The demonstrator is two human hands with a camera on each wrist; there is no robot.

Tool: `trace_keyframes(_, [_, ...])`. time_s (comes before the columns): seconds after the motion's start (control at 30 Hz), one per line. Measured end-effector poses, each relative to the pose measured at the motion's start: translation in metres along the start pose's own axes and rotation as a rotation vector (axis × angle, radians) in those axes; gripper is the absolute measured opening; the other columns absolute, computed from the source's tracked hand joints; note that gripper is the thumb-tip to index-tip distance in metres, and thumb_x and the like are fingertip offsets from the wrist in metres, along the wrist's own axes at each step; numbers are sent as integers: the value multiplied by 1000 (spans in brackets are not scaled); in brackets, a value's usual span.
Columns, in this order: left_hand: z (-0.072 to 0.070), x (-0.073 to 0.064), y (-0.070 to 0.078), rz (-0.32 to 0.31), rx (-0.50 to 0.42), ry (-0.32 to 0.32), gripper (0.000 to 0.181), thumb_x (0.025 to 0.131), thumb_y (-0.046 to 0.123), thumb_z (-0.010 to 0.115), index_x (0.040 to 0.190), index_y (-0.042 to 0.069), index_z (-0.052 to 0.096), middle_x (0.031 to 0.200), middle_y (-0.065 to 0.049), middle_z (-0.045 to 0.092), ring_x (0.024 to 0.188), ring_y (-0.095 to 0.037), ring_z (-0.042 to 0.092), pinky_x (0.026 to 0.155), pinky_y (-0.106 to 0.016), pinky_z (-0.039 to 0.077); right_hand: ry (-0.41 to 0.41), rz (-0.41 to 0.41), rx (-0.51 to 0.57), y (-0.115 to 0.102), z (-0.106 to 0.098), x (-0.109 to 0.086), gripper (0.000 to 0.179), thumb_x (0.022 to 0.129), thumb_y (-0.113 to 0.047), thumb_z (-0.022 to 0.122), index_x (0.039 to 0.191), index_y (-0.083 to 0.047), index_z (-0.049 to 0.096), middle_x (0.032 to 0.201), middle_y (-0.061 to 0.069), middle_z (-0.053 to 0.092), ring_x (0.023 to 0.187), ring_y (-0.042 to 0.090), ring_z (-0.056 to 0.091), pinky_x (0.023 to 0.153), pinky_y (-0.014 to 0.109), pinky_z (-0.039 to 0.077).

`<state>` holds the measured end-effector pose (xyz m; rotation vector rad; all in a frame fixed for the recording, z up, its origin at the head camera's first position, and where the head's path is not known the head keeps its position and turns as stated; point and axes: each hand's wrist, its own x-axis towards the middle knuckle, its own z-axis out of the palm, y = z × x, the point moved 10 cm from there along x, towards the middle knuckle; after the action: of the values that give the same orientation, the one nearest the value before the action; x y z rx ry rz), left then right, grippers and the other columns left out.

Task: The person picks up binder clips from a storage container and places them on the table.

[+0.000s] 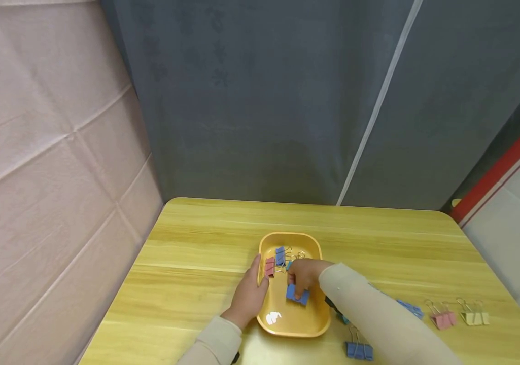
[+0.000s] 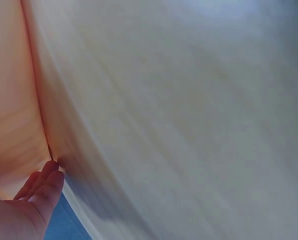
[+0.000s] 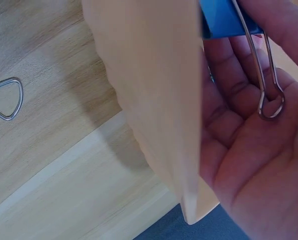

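Observation:
A yellow-orange plastic tray (image 1: 293, 327) stands on the table, its long side running away from me. My left hand (image 1: 247, 298) grips its left rim, the thumb over the edge and the fingers along the outer wall. Inside the tray, my right hand (image 1: 304, 276) pinches a blue binder clip (image 1: 297, 294) by its body. One wire handle of that clip (image 3: 261, 75) lies against the palm in the right wrist view. Further back in the tray lie a pink binder clip (image 1: 270, 266) and another blue binder clip (image 1: 280, 256), with more wire handles partly hidden behind the right hand.
Right of the tray on the wooden table (image 1: 205, 243) lie a dark blue binder clip (image 1: 359, 351), a pink one (image 1: 444, 320), a cream one (image 1: 475, 318) and a blue one (image 1: 410, 308). The right forearm covers part of this area. A grey curtain (image 1: 250, 101) hangs behind the table.

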<state>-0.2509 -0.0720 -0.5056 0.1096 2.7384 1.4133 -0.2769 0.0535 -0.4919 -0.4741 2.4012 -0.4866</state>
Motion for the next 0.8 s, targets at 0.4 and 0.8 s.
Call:
trace_keyframes(0.4, [0, 0, -2, 2, 13, 2, 59, 100, 22, 48, 153, 7, 25, 148, -23, 39, 134, -42, 39, 111, -54, 32, 29, -11, 6, -3, -9, -6, 24, 71, -5, 84, 76, -13, 62, 73, -3, 55, 68, 12, 48, 59, 24, 40])
trace_keyframes(0.8, [-1, 0, 2, 36, 5, 17, 58, 100, 20, 47, 152, 5, 26, 146, -25, 41, 132, -43, 40, 110, -55, 34, 79, -58, -6, -6, -24, -15, 26, 72, -4, 83, 81, -13, 60, 77, -2, 54, 72, 14, 49, 64, 27, 45])
